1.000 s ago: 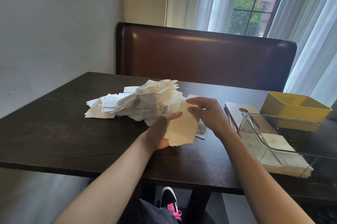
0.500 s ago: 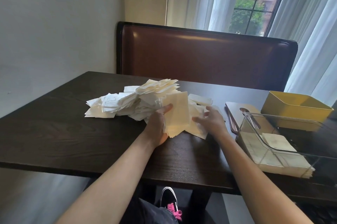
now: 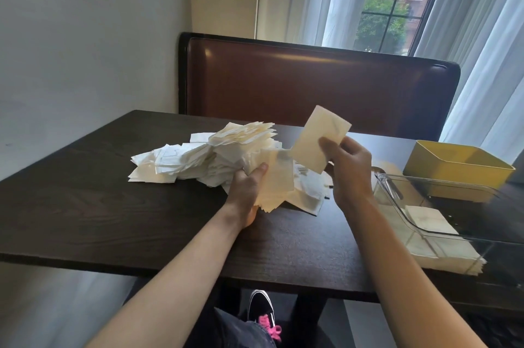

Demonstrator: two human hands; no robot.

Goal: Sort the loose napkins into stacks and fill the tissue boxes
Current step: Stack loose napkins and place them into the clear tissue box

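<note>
A messy pile of loose white napkins [image 3: 198, 157] lies on the dark table [image 3: 85, 206]. My left hand [image 3: 246, 191] grips a small stack of napkins [image 3: 276, 180] at the pile's right edge, thumb on top. My right hand [image 3: 347, 169] pinches one single napkin [image 3: 317, 140], lifted above the table and tilted. A clear plastic tissue box [image 3: 442, 214] stands at the right with a napkin inside. A neat napkin stack [image 3: 442, 257] lies at its near side, seen partly through the clear wall. A yellow box [image 3: 456, 169] sits behind it.
A brown leather bench back [image 3: 312, 84] stands behind the table. The wall is at the left, and a curtained window at the back right. The table's near edge runs just in front of my forearms. My shoe with pink laces [image 3: 263, 316] shows under the table.
My right hand has risen from the table with one napkin pinched in it. My left hand keeps its stack and has hardly moved.
</note>
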